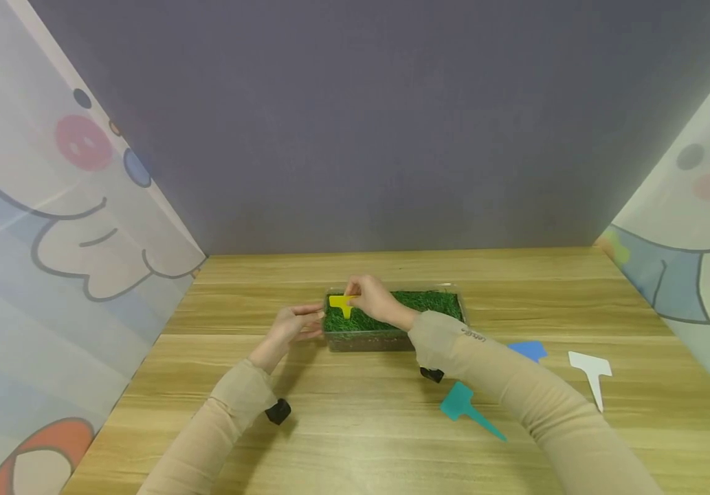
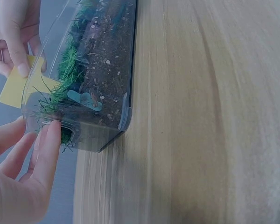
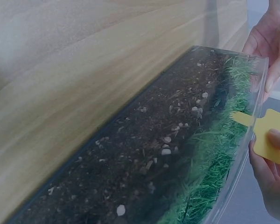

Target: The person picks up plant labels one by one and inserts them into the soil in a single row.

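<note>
Vivid green grass (image 1: 425, 301) covers dark brown soil (image 3: 130, 149) flecked with white in the clear tub (image 1: 363, 342), and we see a yellow tag (image 1: 337, 301) at the tub's left end. In front of its right end lies a teal tag (image 1: 458, 403); farther right of the tub, we find a blue tag (image 1: 530, 350) and a white tag (image 1: 591, 364). Beneath it, a yellow-brown table (image 1: 342, 433) shows streaked wood grain; behind it stands a plain grey-purple wall (image 1: 355, 124). Pale cartoon panels (image 1: 14, 206) with pink and blue patches and grey outlines flank the tub. In front, we note beige sleeves (image 1: 515, 378), the right bearing dark lettering (image 1: 473, 335).
</note>
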Action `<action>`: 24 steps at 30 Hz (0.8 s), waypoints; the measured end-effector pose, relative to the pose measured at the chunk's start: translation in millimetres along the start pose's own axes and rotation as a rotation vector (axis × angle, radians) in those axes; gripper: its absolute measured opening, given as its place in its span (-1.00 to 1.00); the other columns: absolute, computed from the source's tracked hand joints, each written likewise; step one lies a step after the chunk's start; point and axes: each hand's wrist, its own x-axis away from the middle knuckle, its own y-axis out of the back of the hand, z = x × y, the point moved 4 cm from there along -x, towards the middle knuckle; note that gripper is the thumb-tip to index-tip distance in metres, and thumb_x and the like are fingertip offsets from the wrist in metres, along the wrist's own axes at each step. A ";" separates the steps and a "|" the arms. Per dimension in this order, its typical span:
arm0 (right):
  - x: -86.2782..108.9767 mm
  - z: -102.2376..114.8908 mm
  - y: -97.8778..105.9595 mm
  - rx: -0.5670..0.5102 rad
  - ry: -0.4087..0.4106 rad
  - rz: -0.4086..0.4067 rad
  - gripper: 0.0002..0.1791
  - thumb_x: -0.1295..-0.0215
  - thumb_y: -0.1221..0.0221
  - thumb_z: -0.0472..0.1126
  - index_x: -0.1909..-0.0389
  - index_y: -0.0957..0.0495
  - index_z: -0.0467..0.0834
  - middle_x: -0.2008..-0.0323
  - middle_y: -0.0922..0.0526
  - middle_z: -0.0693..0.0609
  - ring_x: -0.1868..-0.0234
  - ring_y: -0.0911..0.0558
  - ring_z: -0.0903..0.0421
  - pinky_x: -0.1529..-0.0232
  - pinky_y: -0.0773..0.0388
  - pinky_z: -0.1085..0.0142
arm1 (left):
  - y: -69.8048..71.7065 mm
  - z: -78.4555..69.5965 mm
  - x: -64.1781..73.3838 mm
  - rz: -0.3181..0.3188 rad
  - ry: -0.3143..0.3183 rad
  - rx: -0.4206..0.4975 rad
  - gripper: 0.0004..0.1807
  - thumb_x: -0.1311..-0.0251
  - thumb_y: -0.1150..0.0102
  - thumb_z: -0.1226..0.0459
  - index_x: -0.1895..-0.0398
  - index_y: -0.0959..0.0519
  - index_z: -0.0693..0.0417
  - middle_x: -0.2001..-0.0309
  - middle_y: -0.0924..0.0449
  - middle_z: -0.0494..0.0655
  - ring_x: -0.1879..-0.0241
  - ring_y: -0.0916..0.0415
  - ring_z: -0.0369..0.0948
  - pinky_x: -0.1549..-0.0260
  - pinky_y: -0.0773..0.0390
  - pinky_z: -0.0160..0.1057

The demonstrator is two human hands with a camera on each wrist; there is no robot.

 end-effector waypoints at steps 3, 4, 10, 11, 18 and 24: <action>-0.1 -0.2 0.5 -0.007 -0.005 -0.003 -0.92 -0.09 -0.16 -0.43 0.42 -0.48 -0.22 0.39 -0.53 -0.04 0.34 -0.52 0.08 0.36 -0.56 0.37 | 0.5 0.4 -0.6 -0.012 0.005 -0.001 -0.61 -0.07 -0.16 0.37 -0.01 -0.47 0.29 0.01 -0.45 0.17 0.43 -0.51 -0.21 0.26 -0.62 -0.23; -0.1 -0.4 0.6 -0.008 -0.008 -0.003 -0.92 -0.09 -0.16 -0.43 0.41 -0.48 -0.22 0.39 -0.53 -0.05 0.34 -0.52 0.08 0.36 -0.56 0.36 | 0.4 0.4 -0.9 -0.014 0.003 -0.006 -0.61 -0.07 -0.16 0.37 -0.01 -0.46 0.30 0.01 -0.45 0.18 0.44 -0.51 -0.21 0.26 -0.62 -0.22; -0.1 -2.3 1.7 -0.018 -0.039 -0.008 -0.92 -0.08 -0.17 -0.42 0.39 -0.51 -0.23 0.40 -0.55 -0.04 0.36 -0.53 0.09 0.37 -0.56 0.36 | -0.6 -0.8 1.3 0.006 -0.010 -0.013 -0.63 -0.06 -0.17 0.34 0.02 -0.49 0.27 0.03 -0.46 0.17 0.40 -0.51 -0.18 0.22 -0.61 -0.21; 0.1 -2.5 1.9 -0.018 -0.042 -0.010 -0.92 -0.08 -0.17 -0.41 0.38 -0.51 -0.22 0.40 -0.55 -0.04 0.35 -0.53 0.09 0.37 -0.56 0.36 | -0.5 -1.0 2.2 0.013 -0.015 -0.013 -0.62 -0.05 -0.19 0.33 0.02 -0.50 0.26 0.03 -0.46 0.16 0.38 -0.51 -0.17 0.21 -0.60 -0.21; 1.7 -2.6 4.0 -0.029 -0.058 -0.012 -0.90 -0.08 -0.18 -0.40 0.35 -0.53 -0.22 0.36 -0.57 -0.04 0.30 -0.54 0.08 0.30 -0.57 0.33 | -0.8 -2.9 5.3 0.032 -0.034 -0.009 -0.64 -0.05 -0.19 0.32 0.04 -0.51 0.25 0.06 -0.48 0.15 0.37 -0.51 -0.17 0.23 -0.61 -0.23; 3.3 -1.5 6.5 -0.054 -0.065 0.006 -0.87 -0.11 -0.17 -0.37 0.28 -0.54 -0.22 0.32 -0.58 -0.04 0.28 -0.54 0.09 0.30 -0.57 0.34 | -1.2 -0.6 1.8 0.007 -0.003 -0.026 -0.60 -0.12 -0.11 0.37 -0.06 -0.42 0.30 -0.05 -0.38 0.21 0.38 -0.48 -0.20 0.13 -0.56 -0.15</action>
